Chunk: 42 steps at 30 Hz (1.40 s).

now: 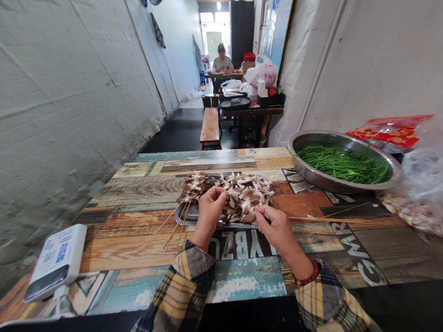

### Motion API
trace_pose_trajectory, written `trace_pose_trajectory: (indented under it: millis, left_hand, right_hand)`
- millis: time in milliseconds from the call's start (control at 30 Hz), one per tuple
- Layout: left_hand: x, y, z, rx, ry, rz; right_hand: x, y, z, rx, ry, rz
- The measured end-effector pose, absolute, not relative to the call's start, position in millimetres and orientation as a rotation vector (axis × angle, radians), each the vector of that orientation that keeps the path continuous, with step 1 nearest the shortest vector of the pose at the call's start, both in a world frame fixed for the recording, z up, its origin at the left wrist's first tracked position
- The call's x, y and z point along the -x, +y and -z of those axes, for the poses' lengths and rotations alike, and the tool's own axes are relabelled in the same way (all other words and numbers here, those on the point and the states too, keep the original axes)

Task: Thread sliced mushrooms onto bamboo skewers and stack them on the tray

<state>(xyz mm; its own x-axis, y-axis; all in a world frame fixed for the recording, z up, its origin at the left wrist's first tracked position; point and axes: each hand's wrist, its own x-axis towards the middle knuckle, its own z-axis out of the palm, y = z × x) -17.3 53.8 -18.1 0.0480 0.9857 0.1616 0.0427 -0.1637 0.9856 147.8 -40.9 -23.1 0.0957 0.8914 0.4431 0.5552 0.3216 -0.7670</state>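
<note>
A metal tray on the table is heaped with grey-brown and white oyster mushrooms. My left hand is closed in a pinch over the tray's middle; what lies between its fingertips is hidden. At the tray's front right, my right hand has thumb and forefinger pressed together on a pale oyster mushroom. Several thin wooden skewers stick out over the tray's left front edge, their upper ends among mushrooms. More skewers lie on the table to the right of my right hand.
A steel basin of green chives stands at the right, beside clear plastic bags and a red packet. A white device with a cable sits front left. Farther back are a bench, another table and a seated person.
</note>
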Motion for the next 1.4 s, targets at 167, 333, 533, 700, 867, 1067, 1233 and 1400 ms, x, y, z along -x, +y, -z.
trace_pose_trajectory:
  millis: [167, 333, 533, 700, 867, 1067, 1233, 1400]
  left_hand:
    - [12.6, 47.4, 12.3, -1.312, 1.045, -1.29]
    - [8.2, 41.4, 6.9, -1.262, 0.998, -1.29]
    - [7.4, 39.2, 4.4, -1.266, 0.974, -1.318]
    - [7.8, 39.6, 4.9, -1.258, 0.978, -1.341]
    - [6.9, 38.0, 4.6, -1.241, 0.944, -1.29]
    - [7.9, 37.1, 5.0, -1.202, 0.853, -1.243]
    - [9.3, 37.7, 5.0, -1.095, 0.786, -1.238]
    - [9.6, 39.0, 6.8, -1.078, 0.778, -1.238]
  right_hand:
    - [-143.5, -41.0, 22.2, 1.345, -1.711, -0.399]
    - [-142.5, -39.5, 23.7, 1.381, -1.717, -0.377]
    - [-143.4, -38.4, 26.9, 1.397, -1.698, -0.353]
    - [-143.1, -39.3, 26.2, 1.404, -1.704, -0.355]
    - [-142.4, -40.0, 22.6, 1.411, -1.695, -0.334]
    - [-142.5, -39.9, 23.0, 1.401, -1.688, -0.348]
    - [-142.7, -39.8, 23.9, 1.389, -1.695, -0.357]
    - [-142.3, -39.3, 23.0, 1.365, -1.717, -0.379]
